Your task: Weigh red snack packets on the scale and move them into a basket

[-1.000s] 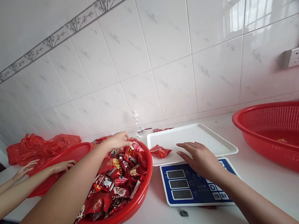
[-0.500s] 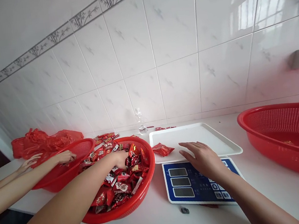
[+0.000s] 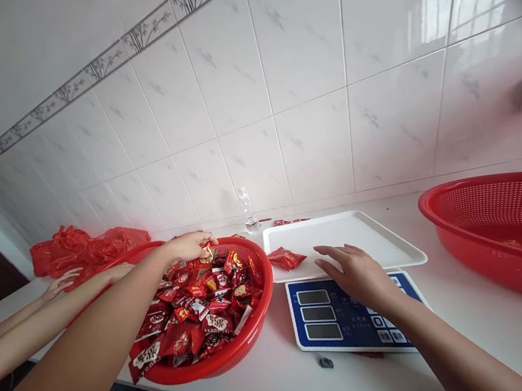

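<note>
My left hand point(image 3: 189, 246) is over the back of a red plastic basket point(image 3: 258, 321) heaped with red-wrapped candies point(image 3: 197, 293). Its fingertips are closed on a small wrapped candy point(image 3: 207, 251), partly hidden by the fingers. My right hand point(image 3: 355, 271) hovers above a blue and white digital scale point(image 3: 348, 312), fingers stretched out and holding nothing. In front of it, a single red candy packet point(image 3: 286, 258) lies at the left edge of the scale's white tray point(image 3: 343, 233).
Another person's hands point(image 3: 63, 283) reach in from the left, near a second red basket point(image 3: 148, 251). Red plastic bags point(image 3: 89, 244) lie behind. A clear bottle point(image 3: 247, 210) stands by the tiled wall. At right is a large red basket point(image 3: 499, 247); a small dark object point(image 3: 326, 362) lies before the scale.
My left hand has lifted from among the candies and moved back and left, with a candy in its fingertips. My right hand stays nearly still. The view has shifted slightly.
</note>
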The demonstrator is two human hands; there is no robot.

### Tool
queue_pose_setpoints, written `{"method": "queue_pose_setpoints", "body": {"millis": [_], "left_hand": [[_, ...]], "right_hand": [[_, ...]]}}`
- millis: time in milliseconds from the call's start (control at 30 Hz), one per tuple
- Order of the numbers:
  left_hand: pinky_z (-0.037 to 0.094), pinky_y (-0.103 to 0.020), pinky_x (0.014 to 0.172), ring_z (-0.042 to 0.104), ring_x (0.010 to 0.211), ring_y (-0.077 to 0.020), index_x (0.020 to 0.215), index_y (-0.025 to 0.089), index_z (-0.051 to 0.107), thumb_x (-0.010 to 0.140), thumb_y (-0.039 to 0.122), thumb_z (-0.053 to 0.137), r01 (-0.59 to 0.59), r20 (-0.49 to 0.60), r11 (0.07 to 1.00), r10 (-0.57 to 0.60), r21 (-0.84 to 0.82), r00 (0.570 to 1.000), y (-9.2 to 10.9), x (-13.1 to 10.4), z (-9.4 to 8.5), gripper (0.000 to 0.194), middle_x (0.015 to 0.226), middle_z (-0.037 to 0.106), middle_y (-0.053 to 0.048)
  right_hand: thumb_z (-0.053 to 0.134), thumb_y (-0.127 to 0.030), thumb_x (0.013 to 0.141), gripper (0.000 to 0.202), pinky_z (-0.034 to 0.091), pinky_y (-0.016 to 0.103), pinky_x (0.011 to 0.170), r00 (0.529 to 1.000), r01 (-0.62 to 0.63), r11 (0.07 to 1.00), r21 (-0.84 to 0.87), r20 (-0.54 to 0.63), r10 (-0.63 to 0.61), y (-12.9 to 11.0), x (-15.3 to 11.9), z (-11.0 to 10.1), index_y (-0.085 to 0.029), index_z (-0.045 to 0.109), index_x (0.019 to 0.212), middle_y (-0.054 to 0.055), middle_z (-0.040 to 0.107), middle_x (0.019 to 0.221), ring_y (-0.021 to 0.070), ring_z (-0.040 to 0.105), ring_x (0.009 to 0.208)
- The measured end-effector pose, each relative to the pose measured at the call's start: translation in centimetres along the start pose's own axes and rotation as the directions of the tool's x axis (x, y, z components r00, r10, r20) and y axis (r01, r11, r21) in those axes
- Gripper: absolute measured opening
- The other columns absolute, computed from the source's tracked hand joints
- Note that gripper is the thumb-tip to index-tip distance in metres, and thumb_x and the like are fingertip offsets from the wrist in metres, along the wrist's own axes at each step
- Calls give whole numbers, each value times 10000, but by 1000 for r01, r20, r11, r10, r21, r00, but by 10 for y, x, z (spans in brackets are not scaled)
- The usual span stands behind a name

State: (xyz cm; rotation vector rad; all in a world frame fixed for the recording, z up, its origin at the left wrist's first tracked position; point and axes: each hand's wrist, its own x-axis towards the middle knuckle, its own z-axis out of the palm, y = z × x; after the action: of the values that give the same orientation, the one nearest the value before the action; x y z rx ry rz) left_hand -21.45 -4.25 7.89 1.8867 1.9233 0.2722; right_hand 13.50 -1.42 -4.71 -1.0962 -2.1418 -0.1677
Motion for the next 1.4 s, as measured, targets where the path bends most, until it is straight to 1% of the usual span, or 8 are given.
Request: {"method": "queue_pose_setpoints", "body": {"millis": [300,567,767,900,1000,1133,1267,1400], "left_hand": [[452,-214,661,580,803,-150,992,174,547,618,175,587,-22,-49,966,10,-259,999,35,-2,10,377,900,610,-18],[458,-187,473,561,561,-100,838,151,539,748,156,516,-51,-202,934,-23,-354,979,124,26,65,94,712,577,-5],[509,-228,555,596,611,-103,880,148,539,848,283,472,-204,-1,824,240,-528,971,168,24,102,154,764,596,-30],[515,-250,633,598,727,-121,887,142,544,856,361,453,-222,15,847,262,-483,965,139,18,81,239,859,600,-52],[498,-273,614,589,632,-142,731,140,575,781,311,509,-34,123,996,44,-81,991,93,10,59,190,689,607,-29],[474,-328,676,613,731,-247,671,158,637,621,329,628,1,302,825,-208,565,930,50,-7,55,178,737,667,-75],[474,-320,697,615,800,-257,948,172,650,587,362,631,-97,367,812,-151,575,918,42,-13,71,408,987,670,-106],[480,-288,662,609,666,-217,746,177,686,489,285,692,-125,380,890,-57,438,923,30,1,89,279,747,697,-55]], "right_hand": [[374,-378,893,336,468,468,867,997,38,998,44,-66,-35,0,0,2,-204,608,1061,72,696,968,238,649,870],[424,-424,869,471,511,410,797,998,60,937,345,-39,-49,-14,-4,-10,-228,396,1296,100,626,1123,236,593,1013],[438,-387,868,476,526,326,776,995,-63,780,623,-18,95,-16,-4,-12,-239,340,1309,91,594,1178,193,616,973],[434,-381,865,380,540,312,692,959,-138,725,675,-90,267,-12,-2,-9,-226,434,1211,89,636,1089,175,653,814],[427,-384,865,380,536,318,675,950,-134,749,649,-132,284,-12,-3,-10,-217,440,1207,98,646,1060,181,657,789],[433,-378,860,371,528,312,709,958,-100,795,599,-158,240,-16,-4,-12,-218,453,1194,99,647,1067,200,644,879],[426,-371,863,362,525,314,743,965,-104,813,573,-141,223,-18,-4,-11,-223,450,1192,88,644,1082,200,640,909],[422,-372,863,362,529,316,742,966,-108,831,546,-138,217,-18,-5,-10,-219,451,1190,85,646,1082,199,643,907]]}}
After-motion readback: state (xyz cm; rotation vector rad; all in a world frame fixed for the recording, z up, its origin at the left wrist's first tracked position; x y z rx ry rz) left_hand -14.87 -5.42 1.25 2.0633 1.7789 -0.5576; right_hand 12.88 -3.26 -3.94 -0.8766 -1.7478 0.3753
